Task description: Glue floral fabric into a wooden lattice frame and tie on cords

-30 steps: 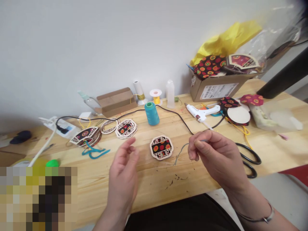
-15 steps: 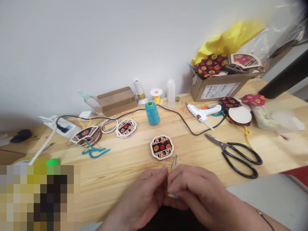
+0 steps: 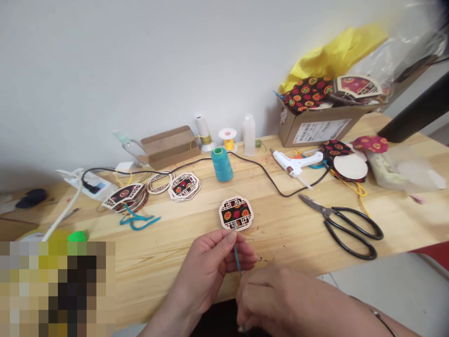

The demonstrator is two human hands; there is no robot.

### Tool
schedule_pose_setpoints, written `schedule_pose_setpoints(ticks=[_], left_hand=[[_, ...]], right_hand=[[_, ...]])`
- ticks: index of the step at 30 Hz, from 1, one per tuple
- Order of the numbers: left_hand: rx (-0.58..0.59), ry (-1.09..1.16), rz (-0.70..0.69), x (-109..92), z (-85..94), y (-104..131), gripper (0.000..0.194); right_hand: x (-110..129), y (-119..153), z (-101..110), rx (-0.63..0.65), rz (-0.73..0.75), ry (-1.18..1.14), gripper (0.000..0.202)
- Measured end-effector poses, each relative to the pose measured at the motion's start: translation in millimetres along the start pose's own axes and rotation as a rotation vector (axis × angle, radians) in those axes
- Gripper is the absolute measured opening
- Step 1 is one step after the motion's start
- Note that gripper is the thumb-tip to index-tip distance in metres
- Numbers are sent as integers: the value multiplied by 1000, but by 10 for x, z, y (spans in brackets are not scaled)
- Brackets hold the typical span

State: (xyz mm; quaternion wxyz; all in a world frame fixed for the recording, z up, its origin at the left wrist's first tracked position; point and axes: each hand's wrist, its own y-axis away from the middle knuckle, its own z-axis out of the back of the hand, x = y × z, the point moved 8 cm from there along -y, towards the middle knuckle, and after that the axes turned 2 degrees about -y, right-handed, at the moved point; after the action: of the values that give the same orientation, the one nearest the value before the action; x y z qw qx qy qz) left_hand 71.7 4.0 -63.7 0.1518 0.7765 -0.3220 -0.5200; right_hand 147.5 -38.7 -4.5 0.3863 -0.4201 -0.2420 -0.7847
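A teal cord (image 3: 237, 259) runs between my two hands. My left hand (image 3: 213, 257) pinches its upper end between thumb and index finger, with the other fingers loosely curled. Lower and to the right, my right hand (image 3: 270, 297) is closed round the cord, and a bit of it shows below those fingers. Just beyond my left fingertips lies a patterned wooden-framed piece (image 3: 236, 210) with dark floral fabric. A teal thread cone (image 3: 222, 164) stands upright behind it.
Black-handled scissors (image 3: 342, 227) lie at the right, below a white glue gun (image 3: 296, 163). A cardboard box (image 3: 315, 128) with fabric pieces stands at the back right. Stacked framed pieces (image 3: 184, 186) and a fan-shaped stack (image 3: 126, 197) lie at the left.
My hands have moved apart: the right one came down towards me, and the left one shifted slightly up and left. The teal cord now shows stretched between them.
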Motion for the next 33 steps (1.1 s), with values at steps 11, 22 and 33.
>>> schedule_pose_setpoints(ticks=[11, 22, 33], left_hand=[[-48, 34, -75, -111, 34, -3, 17], [-32, 92, -25, -41, 48, 7, 15], [-77, 76, -54, -78, 58, 9, 16]], right_hand=[[71, -91, -165, 103, 168, 68, 6], [-26, -126, -271, 175, 148, 33, 9], [-59, -127, -269, 191, 150, 5, 9]])
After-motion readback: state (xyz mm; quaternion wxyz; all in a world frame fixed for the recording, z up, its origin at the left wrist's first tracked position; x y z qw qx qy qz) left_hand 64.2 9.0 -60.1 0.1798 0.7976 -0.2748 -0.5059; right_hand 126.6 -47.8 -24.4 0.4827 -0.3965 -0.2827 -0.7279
